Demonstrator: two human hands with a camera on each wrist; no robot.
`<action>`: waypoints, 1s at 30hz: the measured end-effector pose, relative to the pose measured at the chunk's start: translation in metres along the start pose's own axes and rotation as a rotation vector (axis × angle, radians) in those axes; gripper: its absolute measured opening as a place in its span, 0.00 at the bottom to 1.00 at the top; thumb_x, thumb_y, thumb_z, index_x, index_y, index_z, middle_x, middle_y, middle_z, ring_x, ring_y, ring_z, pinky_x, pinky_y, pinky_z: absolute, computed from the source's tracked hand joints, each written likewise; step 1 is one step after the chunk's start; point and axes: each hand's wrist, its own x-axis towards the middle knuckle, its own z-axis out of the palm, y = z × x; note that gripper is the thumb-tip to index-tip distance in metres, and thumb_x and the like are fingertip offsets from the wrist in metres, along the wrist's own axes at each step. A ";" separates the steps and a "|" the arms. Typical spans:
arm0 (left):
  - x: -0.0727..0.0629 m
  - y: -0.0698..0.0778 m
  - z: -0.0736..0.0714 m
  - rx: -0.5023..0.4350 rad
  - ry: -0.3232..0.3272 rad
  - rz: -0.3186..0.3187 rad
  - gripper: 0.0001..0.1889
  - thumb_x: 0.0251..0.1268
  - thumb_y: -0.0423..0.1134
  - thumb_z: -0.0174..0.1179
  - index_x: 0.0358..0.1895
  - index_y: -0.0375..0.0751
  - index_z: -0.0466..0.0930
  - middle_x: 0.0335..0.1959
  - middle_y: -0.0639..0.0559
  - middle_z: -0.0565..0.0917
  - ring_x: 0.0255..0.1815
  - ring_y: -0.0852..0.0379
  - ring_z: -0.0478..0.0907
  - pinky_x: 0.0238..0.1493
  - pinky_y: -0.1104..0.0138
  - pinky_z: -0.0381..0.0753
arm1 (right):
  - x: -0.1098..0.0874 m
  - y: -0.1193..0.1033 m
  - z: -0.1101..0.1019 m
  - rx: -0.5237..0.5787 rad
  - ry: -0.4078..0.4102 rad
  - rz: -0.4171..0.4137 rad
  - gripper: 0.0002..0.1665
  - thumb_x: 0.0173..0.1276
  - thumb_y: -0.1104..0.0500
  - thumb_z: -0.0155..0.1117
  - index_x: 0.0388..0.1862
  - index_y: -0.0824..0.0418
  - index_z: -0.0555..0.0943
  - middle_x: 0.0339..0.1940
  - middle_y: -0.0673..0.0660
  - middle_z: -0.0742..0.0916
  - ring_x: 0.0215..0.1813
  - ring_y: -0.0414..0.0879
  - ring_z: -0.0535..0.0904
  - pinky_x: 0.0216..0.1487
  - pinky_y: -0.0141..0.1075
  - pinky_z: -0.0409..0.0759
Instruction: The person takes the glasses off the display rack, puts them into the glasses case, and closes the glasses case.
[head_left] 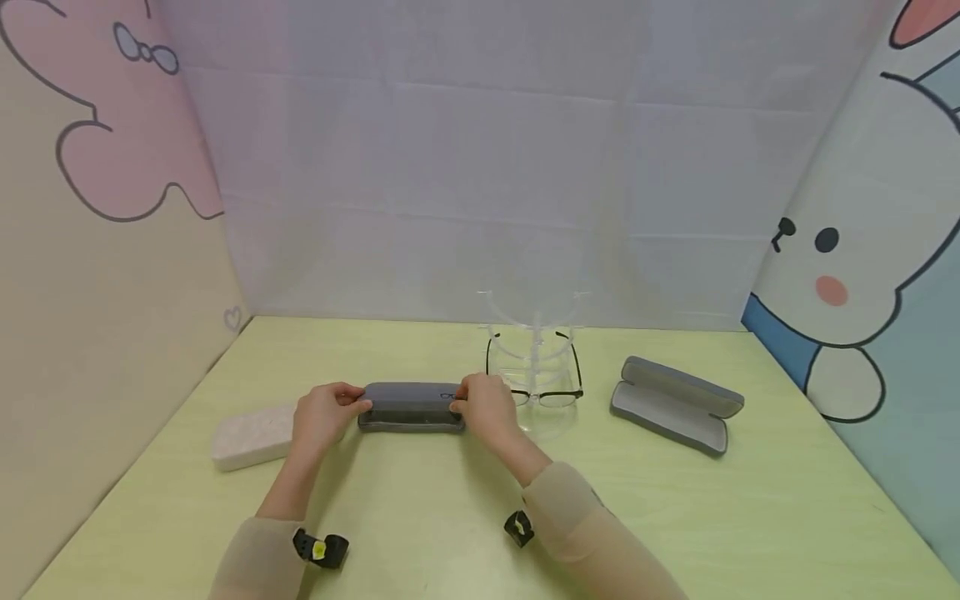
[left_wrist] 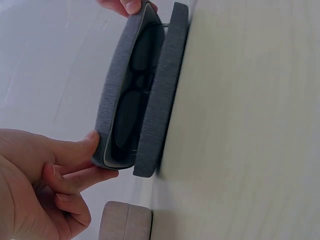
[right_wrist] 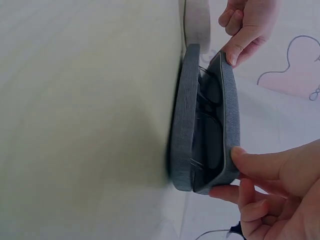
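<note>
A dark grey glasses case (head_left: 408, 392) sits partly open on the table, its lid tilted up over the base. Inside lie dark-lensed sunglasses (left_wrist: 129, 120), visible through the gap in both wrist views. My left hand (head_left: 322, 417) pinches the lid's left end between thumb and fingers. At the opposite end, my right hand (head_left: 487, 408) pinches the lid the same way, with its other fingers curled in the right wrist view. The base rests on the tabletop.
A pale closed glasses case (head_left: 251, 437) lies beside my left hand. Behind my right hand stands a clear display stand (head_left: 536, 342) bearing black-framed glasses (head_left: 558, 400). Another grey case (head_left: 675, 408) lies open on the right. A white sheet (head_left: 510, 167) hangs behind the table.
</note>
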 end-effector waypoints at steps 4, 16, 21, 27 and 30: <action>0.000 0.000 0.001 -0.017 -0.007 0.009 0.17 0.56 0.42 0.62 0.46 0.35 0.80 0.43 0.39 0.83 0.46 0.41 0.78 0.45 0.52 0.73 | 0.000 0.001 0.001 -0.003 -0.008 -0.004 0.06 0.55 0.59 0.68 0.30 0.60 0.82 0.27 0.53 0.85 0.25 0.42 0.79 0.25 0.29 0.74; 0.000 0.001 0.004 -0.060 0.000 -0.020 0.25 0.60 0.43 0.58 0.59 0.34 0.70 0.50 0.35 0.78 0.54 0.36 0.72 0.50 0.49 0.71 | 0.000 -0.003 0.007 -0.115 -0.124 -0.009 0.23 0.54 0.57 0.69 0.51 0.58 0.79 0.46 0.57 0.85 0.45 0.51 0.81 0.40 0.39 0.79; -0.001 0.003 0.004 -0.059 -0.024 -0.040 0.25 0.60 0.45 0.58 0.58 0.34 0.72 0.51 0.35 0.78 0.55 0.38 0.72 0.51 0.50 0.70 | 0.000 -0.005 0.008 -0.158 -0.108 -0.051 0.20 0.56 0.58 0.67 0.49 0.59 0.81 0.43 0.56 0.86 0.43 0.50 0.82 0.38 0.38 0.79; -0.002 0.005 0.006 0.031 -0.039 -0.035 0.29 0.56 0.41 0.62 0.61 0.32 0.67 0.45 0.35 0.81 0.46 0.39 0.78 0.44 0.51 0.74 | 0.002 -0.006 0.004 -0.222 -0.080 -0.124 0.10 0.59 0.59 0.64 0.38 0.61 0.83 0.33 0.56 0.87 0.33 0.48 0.82 0.28 0.36 0.76; -0.004 0.009 0.008 0.087 -0.059 -0.061 0.33 0.53 0.37 0.64 0.63 0.31 0.63 0.46 0.37 0.81 0.48 0.38 0.76 0.44 0.52 0.74 | 0.005 -0.006 0.000 -0.250 -0.078 -0.138 0.08 0.60 0.59 0.63 0.36 0.63 0.83 0.29 0.57 0.86 0.29 0.47 0.82 0.25 0.35 0.75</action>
